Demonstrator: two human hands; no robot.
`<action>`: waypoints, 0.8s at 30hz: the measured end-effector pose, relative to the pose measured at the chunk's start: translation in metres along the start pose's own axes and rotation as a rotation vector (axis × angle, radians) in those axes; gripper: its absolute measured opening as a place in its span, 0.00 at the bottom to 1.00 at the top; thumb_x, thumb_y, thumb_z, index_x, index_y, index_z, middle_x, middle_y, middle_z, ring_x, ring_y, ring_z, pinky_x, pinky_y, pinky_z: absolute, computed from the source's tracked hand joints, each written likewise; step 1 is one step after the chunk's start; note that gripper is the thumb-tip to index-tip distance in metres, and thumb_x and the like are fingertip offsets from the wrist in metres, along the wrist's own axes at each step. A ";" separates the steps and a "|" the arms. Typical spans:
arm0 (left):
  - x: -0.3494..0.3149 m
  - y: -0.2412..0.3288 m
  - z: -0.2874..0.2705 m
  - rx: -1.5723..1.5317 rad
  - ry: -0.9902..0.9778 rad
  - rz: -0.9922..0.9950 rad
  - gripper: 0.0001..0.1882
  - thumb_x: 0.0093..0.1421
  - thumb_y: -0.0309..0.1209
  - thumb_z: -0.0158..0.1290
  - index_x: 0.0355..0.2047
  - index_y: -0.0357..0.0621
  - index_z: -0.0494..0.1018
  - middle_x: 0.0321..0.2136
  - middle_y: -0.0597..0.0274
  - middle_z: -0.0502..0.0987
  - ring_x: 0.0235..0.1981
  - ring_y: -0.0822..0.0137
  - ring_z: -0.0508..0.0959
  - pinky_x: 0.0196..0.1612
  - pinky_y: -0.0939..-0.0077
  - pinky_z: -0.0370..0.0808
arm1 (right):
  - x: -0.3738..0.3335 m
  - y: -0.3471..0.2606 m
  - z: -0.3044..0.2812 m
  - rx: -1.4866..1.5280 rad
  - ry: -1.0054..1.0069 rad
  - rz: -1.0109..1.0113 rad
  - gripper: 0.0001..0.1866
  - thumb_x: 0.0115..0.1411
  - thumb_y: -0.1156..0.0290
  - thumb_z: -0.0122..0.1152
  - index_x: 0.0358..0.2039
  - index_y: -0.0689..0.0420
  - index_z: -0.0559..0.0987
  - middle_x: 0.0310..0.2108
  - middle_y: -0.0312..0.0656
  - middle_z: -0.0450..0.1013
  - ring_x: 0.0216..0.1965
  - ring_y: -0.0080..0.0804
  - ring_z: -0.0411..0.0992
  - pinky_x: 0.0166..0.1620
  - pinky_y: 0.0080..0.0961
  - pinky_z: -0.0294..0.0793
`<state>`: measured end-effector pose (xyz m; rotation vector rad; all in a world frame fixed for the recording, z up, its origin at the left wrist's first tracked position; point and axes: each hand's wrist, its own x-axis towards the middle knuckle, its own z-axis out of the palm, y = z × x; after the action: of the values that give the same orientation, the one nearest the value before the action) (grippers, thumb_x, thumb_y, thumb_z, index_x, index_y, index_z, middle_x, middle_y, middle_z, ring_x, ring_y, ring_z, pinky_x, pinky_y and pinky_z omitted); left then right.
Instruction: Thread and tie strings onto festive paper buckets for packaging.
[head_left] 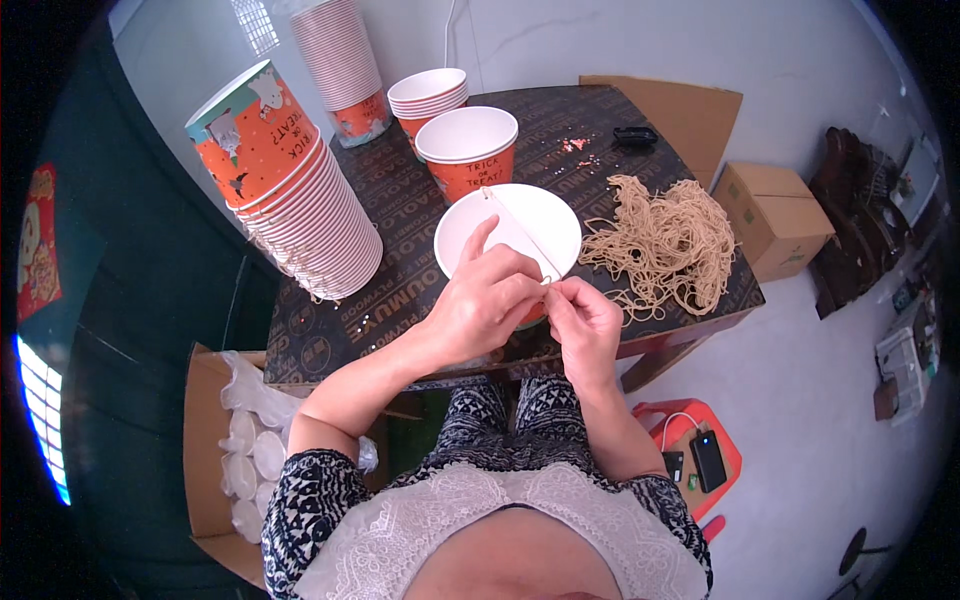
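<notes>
Pinching a pale strand [520, 226] at the near rim of a white-lined paper bucket [548, 222], the left hand [485, 300] and right hand [588, 330] have fingertips clamped on it, one left finger sticking out apart. The strand crosses the bucket's mouth to its far rim. Rightward, on a dark table [395, 225], lies tangled cord [670, 250]; beyond stand nested orange buckets [470, 178].

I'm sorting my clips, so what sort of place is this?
Probably a small home workshop: stacked orange paper buckets and a heap of tan string share a dark table.
</notes>
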<state>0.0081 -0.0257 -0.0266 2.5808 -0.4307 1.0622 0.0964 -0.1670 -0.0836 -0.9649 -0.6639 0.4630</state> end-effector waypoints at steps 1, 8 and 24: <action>0.001 0.000 0.000 0.000 0.000 0.000 0.10 0.47 0.20 0.62 0.31 0.43 0.76 0.31 0.64 0.75 0.37 0.62 0.78 0.65 0.35 0.55 | 0.000 0.000 0.001 0.003 0.002 -0.010 0.05 0.65 0.77 0.58 0.34 0.67 0.78 0.27 0.26 0.71 0.27 0.07 0.62 0.28 0.08 0.61; 0.003 0.004 0.000 -0.036 -0.001 -0.028 0.12 0.47 0.17 0.60 0.30 0.43 0.72 0.32 0.63 0.76 0.37 0.61 0.78 0.65 0.35 0.54 | 0.003 0.004 0.003 -0.336 0.088 -0.313 0.03 0.62 0.79 0.61 0.36 0.65 0.78 0.26 0.31 0.72 0.24 0.10 0.65 0.25 0.12 0.62; -0.010 0.000 -0.010 -0.106 -0.073 -0.124 0.12 0.50 0.15 0.54 0.31 0.44 0.67 0.35 0.61 0.74 0.43 0.62 0.77 0.67 0.33 0.44 | 0.010 -0.002 -0.024 -0.786 0.079 -0.624 0.05 0.58 0.84 0.58 0.31 0.62 0.72 0.30 0.43 0.63 0.26 0.32 0.65 0.26 0.26 0.65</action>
<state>-0.0046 -0.0201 -0.0274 2.5223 -0.3303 0.8818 0.1209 -0.1758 -0.0883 -1.4172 -1.0552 -0.4285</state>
